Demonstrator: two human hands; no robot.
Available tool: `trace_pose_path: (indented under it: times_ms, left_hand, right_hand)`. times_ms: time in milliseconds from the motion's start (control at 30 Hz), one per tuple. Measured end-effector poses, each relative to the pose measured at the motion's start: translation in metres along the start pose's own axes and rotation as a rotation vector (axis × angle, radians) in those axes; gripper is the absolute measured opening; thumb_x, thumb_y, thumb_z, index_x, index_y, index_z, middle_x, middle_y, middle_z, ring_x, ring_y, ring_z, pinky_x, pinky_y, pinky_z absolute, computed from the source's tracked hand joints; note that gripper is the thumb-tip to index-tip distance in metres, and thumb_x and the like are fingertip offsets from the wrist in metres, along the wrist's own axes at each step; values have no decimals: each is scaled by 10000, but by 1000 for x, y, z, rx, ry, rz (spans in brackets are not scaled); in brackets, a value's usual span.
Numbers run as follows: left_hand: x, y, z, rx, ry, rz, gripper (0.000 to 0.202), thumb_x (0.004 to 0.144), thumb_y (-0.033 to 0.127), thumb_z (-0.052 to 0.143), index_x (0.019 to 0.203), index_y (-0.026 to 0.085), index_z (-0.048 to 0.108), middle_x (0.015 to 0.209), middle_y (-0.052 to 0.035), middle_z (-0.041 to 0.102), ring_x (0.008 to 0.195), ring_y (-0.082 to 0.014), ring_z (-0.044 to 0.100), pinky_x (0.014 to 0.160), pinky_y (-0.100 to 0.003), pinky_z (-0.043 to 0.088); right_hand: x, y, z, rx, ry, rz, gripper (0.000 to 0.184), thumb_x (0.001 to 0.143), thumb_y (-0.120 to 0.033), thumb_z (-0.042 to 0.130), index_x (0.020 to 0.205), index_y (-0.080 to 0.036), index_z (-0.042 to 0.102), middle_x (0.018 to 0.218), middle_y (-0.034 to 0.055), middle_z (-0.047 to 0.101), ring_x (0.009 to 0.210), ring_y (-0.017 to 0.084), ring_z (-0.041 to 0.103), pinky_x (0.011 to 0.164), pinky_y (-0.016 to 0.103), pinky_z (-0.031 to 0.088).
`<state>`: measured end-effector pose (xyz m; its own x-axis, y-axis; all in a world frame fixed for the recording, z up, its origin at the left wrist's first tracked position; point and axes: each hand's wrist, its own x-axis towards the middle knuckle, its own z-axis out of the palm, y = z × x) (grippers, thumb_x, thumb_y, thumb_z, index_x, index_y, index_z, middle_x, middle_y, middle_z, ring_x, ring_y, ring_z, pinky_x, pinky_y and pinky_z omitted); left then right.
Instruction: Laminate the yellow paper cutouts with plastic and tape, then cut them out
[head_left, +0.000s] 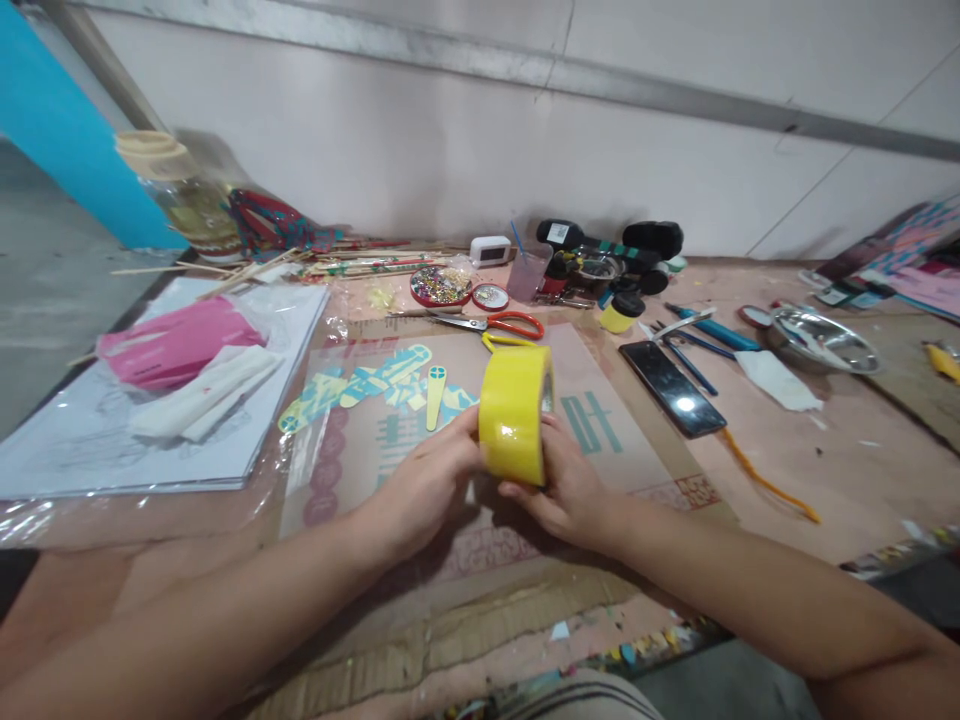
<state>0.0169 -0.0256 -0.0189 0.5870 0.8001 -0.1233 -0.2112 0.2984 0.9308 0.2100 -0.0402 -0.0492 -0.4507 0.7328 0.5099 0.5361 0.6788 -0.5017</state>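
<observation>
A roll of yellow tape [513, 415] stands on edge between my two hands, above a printed board [630, 470] on the table. My left hand [435, 475] grips the roll from its left side, fingers partly behind it. From the right, my right hand [566, 480] holds it with fingers at the core and underneath. Just behind the roll lie scissors [517, 322] with orange and yellow handles. Left of it are yellow and blue patterned paper cutouts [382, 385], among them a narrow yellow strip [436, 398].
At left, a pink packet [180, 340] and folded tissue [206, 395] lie on white papers [75, 440]. Along the wall stand a bottle [184, 200], a bead dish [441, 286], a plastic cup [529, 272] and a yellow jar [622, 311]. To the right are a phone [671, 387] and a metal bowl [821, 338].
</observation>
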Motion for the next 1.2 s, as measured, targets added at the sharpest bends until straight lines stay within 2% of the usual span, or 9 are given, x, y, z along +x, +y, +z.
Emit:
trace_pose_path:
  times_ms: [100,200,333,400,600,800,900,1100,1200]
  left_hand:
    - [1,11,-1,44,-43,-12,731,618,115,512,1329,254,613,1315,-22,690,1243,-275,592,1093,-431,454]
    - [2,24,-9,277,-96,33,506,803,239,556,1302,255,636,1295,-51,701,1229,-291,611,1081,-461,464]
    - [1,43,-25,926,136,249,567,799,369,772,1304,191,586,1342,-120,650,1253,-318,578,1098,-493,422]
    - [-1,50,-30,1104,241,394,532,794,360,804,1241,176,583,1287,-118,653,1221,-302,585,1067,-479,442]
    - [-8,59,-31,1291,224,612,268,848,329,783,1041,194,656,1180,-84,649,1176,-266,589,1029,-443,455]
    - [-7,57,-31,1239,219,548,145,932,323,661,949,190,717,1134,-84,684,1129,-269,618,1009,-463,452]
    - [-4,56,-29,1103,191,432,258,987,353,540,955,190,737,1092,-85,724,1070,-262,649,987,-460,471]
    - [7,28,-21,277,49,-39,451,943,543,553,1095,165,746,1183,-135,756,1133,-313,683,1032,-484,514]
    - [7,8,-21,161,70,-52,470,957,517,551,1230,165,698,1367,-137,674,1298,-303,599,1151,-487,429]
  right_hand:
    - [0,-2,0,51,30,48,386,996,-541,519,1132,-187,588,975,112,669,918,297,616,836,460,515]
    - [0,-3,-2,74,49,73,379,998,-542,518,1136,-196,585,994,110,669,941,296,616,832,453,525]
    - [1,-3,-4,49,41,99,406,990,-568,516,1136,-198,594,985,107,669,932,294,618,831,465,527]
    - [1,-2,-4,29,44,108,432,983,-584,515,1141,-192,598,966,105,666,914,293,614,828,472,527]
    - [3,-2,-3,-11,16,57,437,981,-579,519,1112,-169,596,917,114,659,898,307,606,801,469,529]
    - [3,-4,-4,-1,13,92,455,993,-588,489,1133,-166,584,952,122,660,916,307,604,838,477,516]
    - [3,-4,-4,1,18,115,484,990,-611,475,1130,-162,586,947,124,656,902,301,595,813,461,517]
    - [2,-2,-4,11,16,76,459,996,-592,482,1155,-172,579,965,116,661,916,295,607,827,456,512]
    - [2,-1,-3,18,12,82,451,993,-575,499,1178,-170,575,981,123,663,930,304,607,835,467,514]
